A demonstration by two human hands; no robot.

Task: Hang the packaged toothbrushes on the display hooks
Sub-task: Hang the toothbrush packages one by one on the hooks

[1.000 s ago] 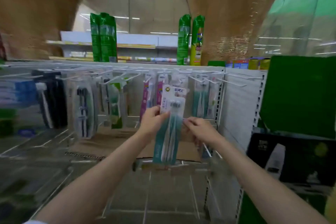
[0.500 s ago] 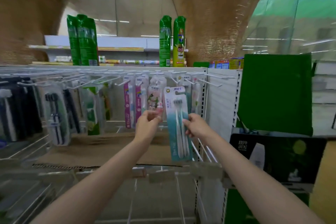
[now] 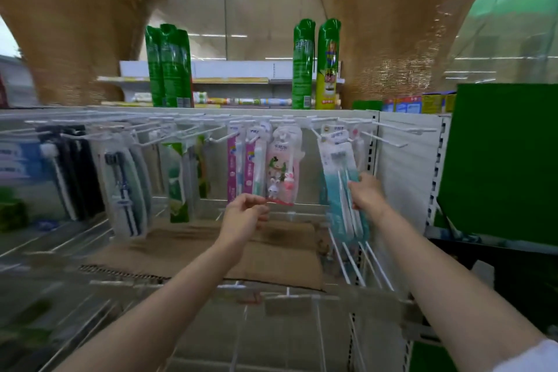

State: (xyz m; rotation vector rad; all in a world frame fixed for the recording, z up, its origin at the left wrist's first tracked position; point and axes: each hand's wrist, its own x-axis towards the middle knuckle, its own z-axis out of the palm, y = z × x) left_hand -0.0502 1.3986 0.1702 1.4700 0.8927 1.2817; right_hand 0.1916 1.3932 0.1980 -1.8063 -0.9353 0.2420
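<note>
My right hand [image 3: 363, 192] grips the teal-and-white blister pack of two toothbrushes [image 3: 342, 187] at its right edge about halfway down, fingers curled round the card. The pack's white top sits up at the white wire display hook [image 3: 332, 137] near the right end of the rail; motion blur keeps me from telling whether the hole is over the wire. The pack hangs tilted, its lower end swung toward me and to the right, just above the white wire basket rods [image 3: 359, 263].

My left hand [image 3: 246, 217] is free in front of the pink cartoon-rabbit children's toothbrush pack [image 3: 282, 172], fingers loosely curled with thumb and forefinger close together, holding nothing; the fingertips are just below that pack's bottom edge.

Between the pink pack and my teal one there is an open gap of bare back panel. To the right, two more white hooks [image 3: 389, 137] stick out bare before the perforated white upright [image 3: 436, 172], and beyond it stands a flat green panel [image 3: 501, 160]. Left of the pink pack hang magenta toothbrush packs [image 3: 241, 166], then green [image 3: 178, 178] and dark ones [image 3: 123, 187], closely spaced. Brown corrugated cardboard [image 3: 211, 254] lies below. Tall green spray cans [image 3: 302, 63] stand on top of the rack.
</note>
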